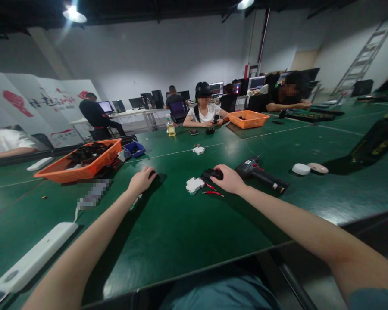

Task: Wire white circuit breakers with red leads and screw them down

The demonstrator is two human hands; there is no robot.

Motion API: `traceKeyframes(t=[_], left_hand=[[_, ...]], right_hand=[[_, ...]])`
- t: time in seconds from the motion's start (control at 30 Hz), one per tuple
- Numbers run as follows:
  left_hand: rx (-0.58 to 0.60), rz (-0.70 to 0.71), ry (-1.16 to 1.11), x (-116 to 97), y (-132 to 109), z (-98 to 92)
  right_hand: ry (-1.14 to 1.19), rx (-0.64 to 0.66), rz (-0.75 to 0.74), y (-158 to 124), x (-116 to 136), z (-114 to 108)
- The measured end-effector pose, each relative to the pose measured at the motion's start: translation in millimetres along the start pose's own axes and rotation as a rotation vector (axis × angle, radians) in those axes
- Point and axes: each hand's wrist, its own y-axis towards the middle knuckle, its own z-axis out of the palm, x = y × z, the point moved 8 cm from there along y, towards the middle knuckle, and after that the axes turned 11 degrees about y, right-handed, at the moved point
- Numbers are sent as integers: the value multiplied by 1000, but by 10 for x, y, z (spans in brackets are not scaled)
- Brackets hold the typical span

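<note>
One desk point(181, 232) lies under the left hand point(142, 180), its grip unclear, and the right hand point(229, 178), holding a black part point(209, 174) roughly crosswise; just left of that, nearer the right hand, sits a white block point(195, 185); a dark piece point(152, 174) shows at the left hand.

Workshop with office area, single hall. Foreground: long green worktable point(168, 249); cordless drill point(260, 172), 1 o'clock; orange basket point(79, 173) of dark parts point(92, 151), between 10 and 11; blue bin point(137, 153), 11. Rear: desks point(145, 111) with computer monitors point(256, 82), 11 to 1 o'clock, people point(95, 114) seated. Metal ladder point(366, 56), toward 2 o'clock. Overhead: hanging lamps point(74, 15), 11 and just past 12.
</note>
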Motion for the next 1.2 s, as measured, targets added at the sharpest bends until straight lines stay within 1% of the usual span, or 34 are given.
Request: traceKeyframes(t=[0.23, 0.43, 0.53, 0.77, 0.87, 0.93, 0.97, 1.0, 1.07, 1.13, 1.2], left_hand=[[17, 26, 22, -39, -4, -26], [-6, 97, 64, -120, -16, -50], [0, 96, 86, -121, -11, -37], [39, 59, 94, -112, -15, -40], [-6, 5, 133, -87, -36, -106], [-35, -81, 152, -16, -47, -135], [-24, -133, 150, 34, -49, -123], [12, -184, 138, 86, -51, -88], [122, -255, 99, 167, -49, 22], [207, -274, 72, 200, -41, 114], [217, -266, 76, 203, -23, 140]], right_hand=[[13, 20, 24, 26, -41, 19], [10, 22, 22, 21, -35, 23], [10, 24, 23, 25, -46, 25], [6, 35, 29, 23, -64, 24], [7, 46, 41, 24, -70, 24], [8, 49, 42, 27, -69, 23], [9, 49, 41, 28, -68, 22], [9, 50, 41, 29, -68, 23], [7, 50, 43, 30, -72, 25], [3, 49, 44, 29, -76, 27], [1, 48, 45, 28, -83, 30]])
